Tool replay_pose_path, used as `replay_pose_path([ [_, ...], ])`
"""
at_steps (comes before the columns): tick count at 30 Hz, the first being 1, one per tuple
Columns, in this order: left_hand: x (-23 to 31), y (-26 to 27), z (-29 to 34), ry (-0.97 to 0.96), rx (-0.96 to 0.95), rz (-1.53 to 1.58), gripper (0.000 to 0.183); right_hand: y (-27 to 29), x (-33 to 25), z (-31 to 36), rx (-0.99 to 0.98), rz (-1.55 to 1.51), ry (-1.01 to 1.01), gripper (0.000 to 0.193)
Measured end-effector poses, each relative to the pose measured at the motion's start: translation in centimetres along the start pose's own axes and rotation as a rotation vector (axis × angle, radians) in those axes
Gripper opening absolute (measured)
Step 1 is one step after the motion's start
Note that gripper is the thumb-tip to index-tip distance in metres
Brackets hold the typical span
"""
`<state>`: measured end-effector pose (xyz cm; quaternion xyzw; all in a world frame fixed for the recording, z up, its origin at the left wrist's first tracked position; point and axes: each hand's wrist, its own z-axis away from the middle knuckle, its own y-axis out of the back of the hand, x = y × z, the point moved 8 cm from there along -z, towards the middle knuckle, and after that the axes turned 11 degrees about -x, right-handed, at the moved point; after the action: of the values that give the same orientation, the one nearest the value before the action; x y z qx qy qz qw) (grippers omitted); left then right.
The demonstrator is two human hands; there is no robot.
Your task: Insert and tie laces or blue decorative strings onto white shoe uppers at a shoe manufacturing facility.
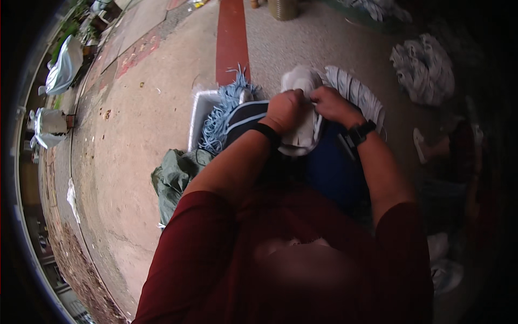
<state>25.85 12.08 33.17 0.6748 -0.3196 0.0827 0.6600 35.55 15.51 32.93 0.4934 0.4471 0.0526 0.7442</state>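
Observation:
In front of my body a bundle of white cloth (300, 79) rests on my lap, its folded lower end hanging toward me. My left hand (285, 109) is closed at the bundle's middle, thumb and fingers pinched together. Opposite it, my right hand (337, 106) pinches the same narrow part from the right. Whatever thin piece may be between the fingertips is hidden. Just left of the hands, a heap of light blue cloth strips (218, 120) spills over a white box (197, 110). A layered white cloth stack (356, 96) lies just beyond my right hand.
A loose pile of white cloth bundles (423, 69) sits on the floor at the right. Green crumpled fabric (181, 175) lies by my left forearm. A round tan container (284, 8) stands at the far edge. Another person's foot (426, 147) shows dimly at right.

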Motion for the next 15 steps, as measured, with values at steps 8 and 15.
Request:
replay_pose_path([
  [8,1.0,-1.3,0.8,0.046,-0.056,0.036,0.026,-0.4,1.0,2.6,0.119,-0.045,-0.133,0.003],
  [15,-1.1,-2.6,0.2,0.208,-0.147,0.171,0.024,-2.1,1.9,1.5,-0.136,-0.091,-0.137,0.010],
])
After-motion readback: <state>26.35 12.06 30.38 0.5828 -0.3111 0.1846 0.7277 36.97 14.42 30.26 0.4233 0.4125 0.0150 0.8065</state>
